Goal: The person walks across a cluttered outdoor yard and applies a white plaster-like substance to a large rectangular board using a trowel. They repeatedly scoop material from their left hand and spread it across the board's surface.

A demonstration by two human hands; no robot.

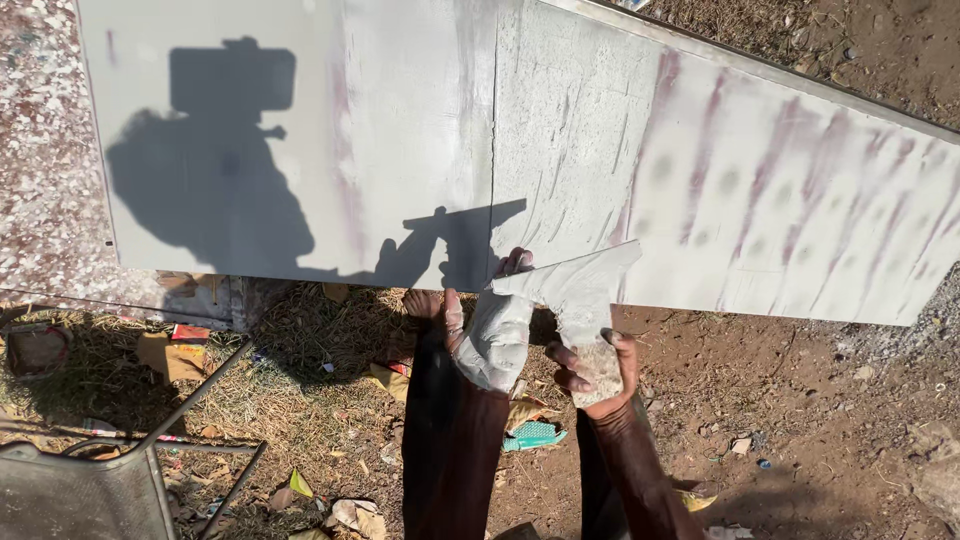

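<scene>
Filling step, mid-coat: left hand (pixel 497 335), putty-caked, closed on a broad putty blade (pixel 572 280) at lower centre against the grey panel (pixel 400 150); right hand (pixel 598 370) cups a putty lump (pixel 598 368) — next move likely calls for reloading the blade.

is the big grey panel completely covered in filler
No, the grey panel is bare and smooth on its left half; the white filler streaks show only on the right half.

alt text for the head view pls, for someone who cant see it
Two putty-smeared hands, left and right, hold a flat scraper blade against the lower edge of a grey-coated metal panel, outdoors above littered dirt ground.
</scene>
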